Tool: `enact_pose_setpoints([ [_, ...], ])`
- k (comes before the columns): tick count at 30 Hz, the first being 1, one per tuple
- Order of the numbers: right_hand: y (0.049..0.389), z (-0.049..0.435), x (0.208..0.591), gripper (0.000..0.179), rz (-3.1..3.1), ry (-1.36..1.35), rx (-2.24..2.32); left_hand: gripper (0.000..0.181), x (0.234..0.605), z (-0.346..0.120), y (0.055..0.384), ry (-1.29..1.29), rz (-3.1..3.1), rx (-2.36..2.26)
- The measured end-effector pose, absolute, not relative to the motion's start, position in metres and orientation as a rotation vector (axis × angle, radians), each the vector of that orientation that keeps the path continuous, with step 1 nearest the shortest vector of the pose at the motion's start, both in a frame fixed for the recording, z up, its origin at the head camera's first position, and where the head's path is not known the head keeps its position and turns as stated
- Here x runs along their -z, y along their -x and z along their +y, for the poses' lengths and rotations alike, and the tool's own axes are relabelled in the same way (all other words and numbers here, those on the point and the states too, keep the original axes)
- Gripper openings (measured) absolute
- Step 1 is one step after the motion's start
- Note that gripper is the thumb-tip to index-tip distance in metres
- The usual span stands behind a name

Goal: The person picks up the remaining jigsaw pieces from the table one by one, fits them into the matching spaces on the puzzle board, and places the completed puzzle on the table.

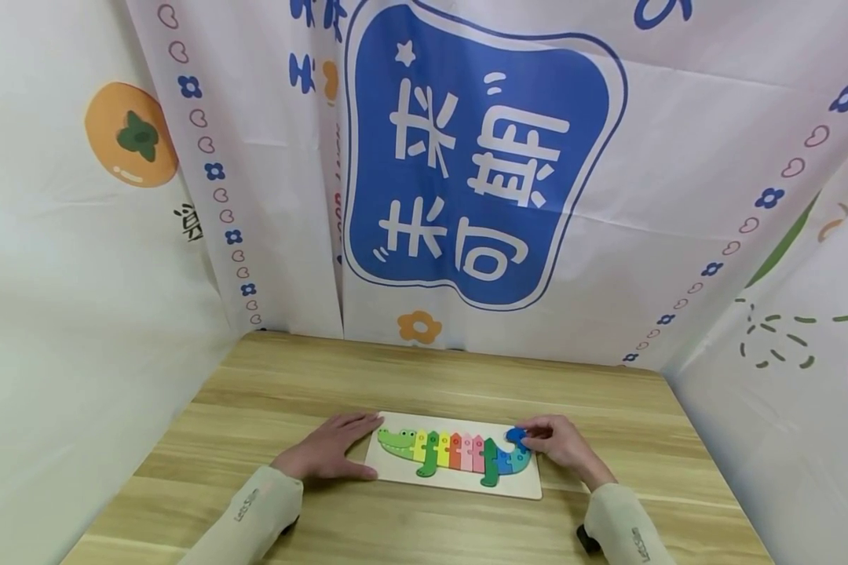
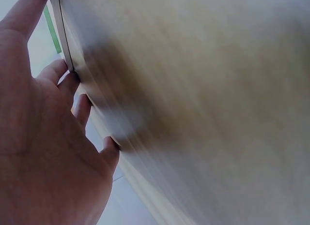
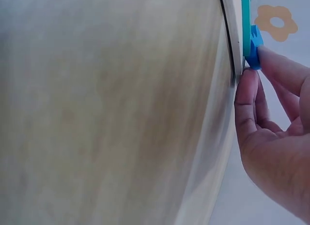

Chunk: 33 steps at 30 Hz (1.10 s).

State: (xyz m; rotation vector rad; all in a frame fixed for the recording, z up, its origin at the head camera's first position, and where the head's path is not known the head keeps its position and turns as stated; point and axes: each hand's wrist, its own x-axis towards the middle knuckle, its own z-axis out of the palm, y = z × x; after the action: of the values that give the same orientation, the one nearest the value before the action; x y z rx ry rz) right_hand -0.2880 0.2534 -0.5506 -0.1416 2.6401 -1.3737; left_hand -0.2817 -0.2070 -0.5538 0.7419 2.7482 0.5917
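A pale wooden puzzle board [image 1: 523,485] lies flat on the table, bearing a crocodile puzzle [image 1: 456,452] with a green head at the left, green legs and yellow, red, pink and blue body pieces. At the tail end, my right hand [image 1: 564,446] pinches the dark blue tail-tip piece [image 1: 514,436] between thumb and fingers. The right wrist view shows the thumb on this blue piece [image 3: 254,51], with other fingertips right at the board's edge. My left hand [image 1: 332,449] rests with fingers spread at the board's left end, fingertips and thumb against its edge.
The wood-grain table [image 1: 410,522] extends around the board on all sides. Printed white curtains [image 1: 283,235] hang behind it and along both sides, close to its edges.
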Motion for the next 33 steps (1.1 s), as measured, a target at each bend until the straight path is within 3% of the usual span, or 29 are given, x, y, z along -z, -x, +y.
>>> enact_pose_setpoints([
  [33, 0.2877, 0.2501, 0.5514, 0.024, 2.696, 0.114, 1.302, 0.099, 0.5547, -0.2065, 0.2818, -0.716, 2.748, -0.597],
])
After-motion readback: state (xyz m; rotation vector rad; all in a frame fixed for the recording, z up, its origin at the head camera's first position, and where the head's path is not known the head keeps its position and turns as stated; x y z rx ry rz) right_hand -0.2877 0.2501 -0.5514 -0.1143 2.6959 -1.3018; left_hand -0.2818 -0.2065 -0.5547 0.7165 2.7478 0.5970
